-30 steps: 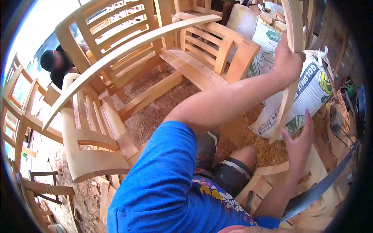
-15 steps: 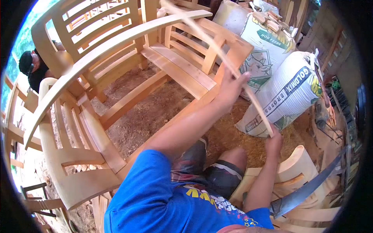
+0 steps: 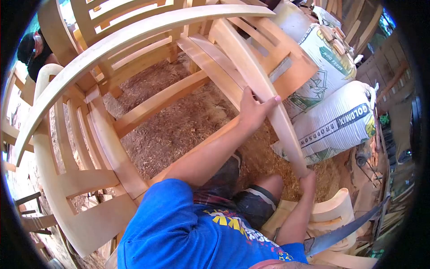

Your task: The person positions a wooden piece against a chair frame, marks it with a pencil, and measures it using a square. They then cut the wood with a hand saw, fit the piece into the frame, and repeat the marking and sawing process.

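Above the sawdust floor point(image 3: 179, 121), the left hand point(image 3: 254, 108) grips a curved wooden slat point(image 3: 260, 85) near its middle; further right, the right hand point(image 3: 307, 179) closes around the slat's lower end, just beside the feed sack point(image 3: 340, 125).

I note a sawdust-covered floor point(image 3: 179, 125); two feed sacks point(image 3: 336, 121) lie on it, beside wooden bench frames point(image 3: 148, 103) standing there.

Your right hand point(image 3: 307, 180) hides the lower end of the curved slat point(image 3: 260, 85); your arm covers part of the saw point(image 3: 345, 231).
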Demonstrator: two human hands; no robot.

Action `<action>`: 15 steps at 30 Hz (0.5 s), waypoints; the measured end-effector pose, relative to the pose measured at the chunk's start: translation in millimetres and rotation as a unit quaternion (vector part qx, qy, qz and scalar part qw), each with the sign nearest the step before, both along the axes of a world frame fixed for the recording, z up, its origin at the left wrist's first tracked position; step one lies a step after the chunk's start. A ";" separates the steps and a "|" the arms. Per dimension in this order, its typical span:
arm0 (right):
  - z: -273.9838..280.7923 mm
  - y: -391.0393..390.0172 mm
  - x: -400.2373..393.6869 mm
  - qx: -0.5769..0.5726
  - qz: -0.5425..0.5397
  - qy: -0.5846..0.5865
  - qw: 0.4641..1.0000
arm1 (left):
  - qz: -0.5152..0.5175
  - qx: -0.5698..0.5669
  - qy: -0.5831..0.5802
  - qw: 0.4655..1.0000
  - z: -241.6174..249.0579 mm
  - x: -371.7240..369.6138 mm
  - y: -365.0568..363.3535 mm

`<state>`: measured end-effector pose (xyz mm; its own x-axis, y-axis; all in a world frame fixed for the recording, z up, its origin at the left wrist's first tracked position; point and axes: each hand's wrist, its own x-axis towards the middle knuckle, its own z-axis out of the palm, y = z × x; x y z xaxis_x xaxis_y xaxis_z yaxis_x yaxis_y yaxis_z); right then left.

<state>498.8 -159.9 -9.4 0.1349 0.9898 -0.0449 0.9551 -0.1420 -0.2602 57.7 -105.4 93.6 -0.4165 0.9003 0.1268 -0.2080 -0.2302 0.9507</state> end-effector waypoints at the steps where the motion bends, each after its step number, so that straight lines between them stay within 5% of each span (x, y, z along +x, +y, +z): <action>1: -0.2 -4.8 -1.2 -0.001 -0.011 -0.011 1.000 | 0.021 -0.014 0.022 0.999 -6.8 -8.9 0.5; 3: 1.1 -16.0 -12.6 -0.003 -0.033 -0.033 0.999 | 0.071 -0.041 0.072 0.994 -28.1 -24.7 8.5; 15: 89.6 -0.1 -180.2 -0.003 0.135 0.024 0.991 | 0.165 -0.087 -0.057 0.981 -77.2 -108.3 49.1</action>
<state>318.6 -160.0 80.2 -0.1366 0.9893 -0.0510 0.9453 0.1148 -0.3053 -50.6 -56.3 16.4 -0.6917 0.7176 -0.0814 -0.2562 -0.1384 0.9567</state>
